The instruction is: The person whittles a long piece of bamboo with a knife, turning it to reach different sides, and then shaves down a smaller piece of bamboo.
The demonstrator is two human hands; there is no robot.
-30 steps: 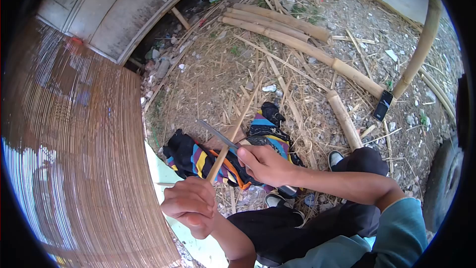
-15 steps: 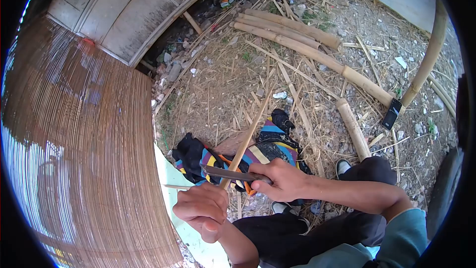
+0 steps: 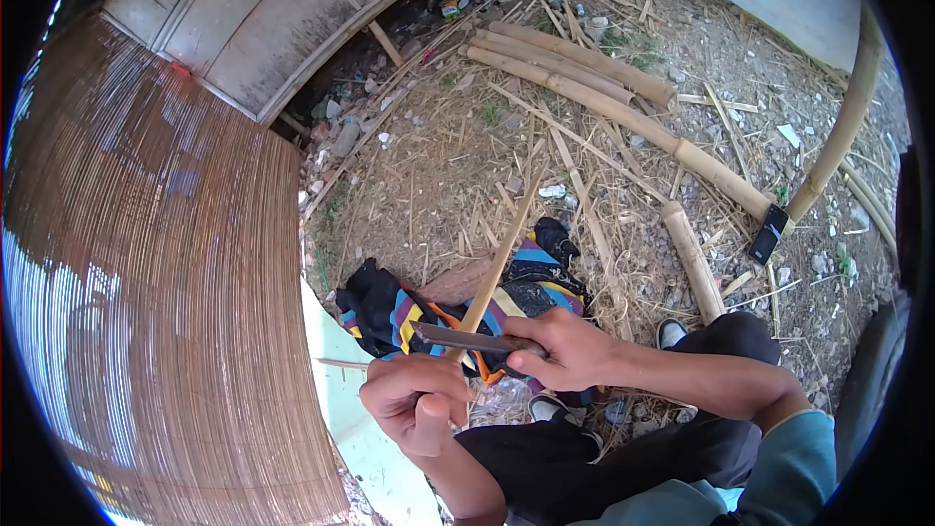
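Observation:
My right hand (image 3: pixel 560 351) is closed round the handle of a knife (image 3: pixel 463 336), whose dark blade points left and lies across a bamboo strip (image 3: pixel 500 258). The strip slants up and away over a striped cloth (image 3: pixel 536 278). Just below the blade, my left hand (image 3: pixel 417 404) is closed round the strip's near end, most of which its fingers hide. A thin stick (image 3: pixel 341 363) shows to the left of that hand.
A slatted bamboo screen (image 3: pixel 185 282) fills the left side. Bamboo poles (image 3: pixel 623 115) lie on the littered ground ahead, with a shorter bamboo piece (image 3: pixel 693 263) nearer my knee. A black phone (image 3: pixel 768 235) rests by an upright pole (image 3: pixel 845 117) at the right.
My left hand has shifted slightly right and turned a little. The knife and my right hand have moved slightly right along with it, the blade still across the strip.

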